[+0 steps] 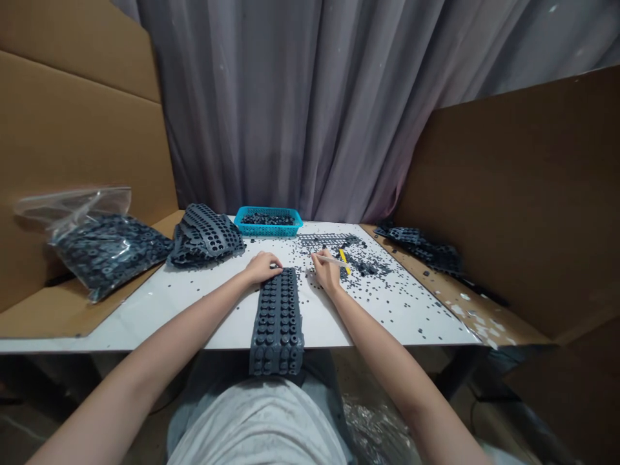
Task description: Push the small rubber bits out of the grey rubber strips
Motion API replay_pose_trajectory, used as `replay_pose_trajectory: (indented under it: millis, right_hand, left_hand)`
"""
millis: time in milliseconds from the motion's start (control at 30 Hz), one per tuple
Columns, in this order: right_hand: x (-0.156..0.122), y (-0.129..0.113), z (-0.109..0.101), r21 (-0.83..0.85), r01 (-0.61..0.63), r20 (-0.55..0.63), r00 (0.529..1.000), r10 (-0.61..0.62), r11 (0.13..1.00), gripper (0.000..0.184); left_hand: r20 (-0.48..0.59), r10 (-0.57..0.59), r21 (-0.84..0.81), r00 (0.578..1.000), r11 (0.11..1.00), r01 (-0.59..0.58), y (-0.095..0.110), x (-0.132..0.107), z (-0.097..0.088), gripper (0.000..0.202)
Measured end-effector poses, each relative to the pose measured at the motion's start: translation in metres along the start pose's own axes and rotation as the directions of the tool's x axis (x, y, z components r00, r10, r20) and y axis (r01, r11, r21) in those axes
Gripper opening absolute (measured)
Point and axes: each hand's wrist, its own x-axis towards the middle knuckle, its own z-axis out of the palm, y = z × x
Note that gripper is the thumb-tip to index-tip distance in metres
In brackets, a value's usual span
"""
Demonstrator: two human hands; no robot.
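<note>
A dark rubber sheet of moulded knobs (277, 316) lies lengthwise in front of me, its near end drooping over the table edge. My left hand (264, 267) rests at its far left corner, with the fingers pressed together on the sheet. Just right of the sheet's far end, my right hand (326, 271) is closed round a thin white pen-like tool (333, 260). Its tip points left, towards small dark bits on the table. Beside that hand lies a yellow strip (344, 261).
A blue basket (268, 230) of dark parts stands at the back. To the left are a heap of perforated sheets (206, 236) and a clear bag (109, 248) of parts. Black bits litter the white table (213, 300). More sheets (423, 248) lie right. Cardboard walls (523, 194) flank both sides.
</note>
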Motion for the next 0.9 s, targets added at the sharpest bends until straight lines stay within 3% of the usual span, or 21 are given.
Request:
replay_pose_trajectory:
  millis: [67, 167, 267, 433, 667, 900]
  right_hand:
    - [0.001, -0.001, -0.002, -0.009, 0.018, -0.004, 1.000, -0.018, 1.000, 0.024]
    - [-0.002, -0.010, -0.002, 0.101, 0.042, 0.130, 0.990, -0.055, 0.994, 0.022]
    - [-0.011, -0.025, -0.001, 0.273, 0.102, 0.244, 0.954, -0.172, 0.957, 0.017]
    - [-0.026, -0.043, -0.001, 0.500, 0.173, 0.294, 0.888, -0.354, 0.849, 0.015]
    - [-0.027, -0.040, 0.000, 0.545, 0.112, 0.289, 0.905, -0.312, 0.831, 0.015]
    - [-0.028, -0.044, -0.003, 0.588, 0.063, 0.290, 0.915, -0.282, 0.807, 0.017]
  left_hand:
    - [0.018, 0.010, -0.043, 1.000, 0.999, -0.009, 0.000, 0.002, 0.003, 0.025]
    - [-0.002, 0.014, -0.141, 1.000, 0.990, -0.014, 0.002, -0.002, 0.007, 0.024]
    - [-0.049, 0.009, -0.286, 0.999, 0.958, -0.023, 0.004, -0.008, 0.006, 0.021]
    - [-0.084, -0.061, -0.549, 0.995, 0.836, 0.004, 0.012, -0.019, 0.000, 0.030]
    - [-0.064, -0.163, -0.770, 0.985, 0.636, 0.055, 0.027, -0.027, -0.006, 0.046]
    - [-0.069, -0.182, -0.828, 0.981, 0.559, 0.046, 0.031, -0.027, -0.008, 0.046]
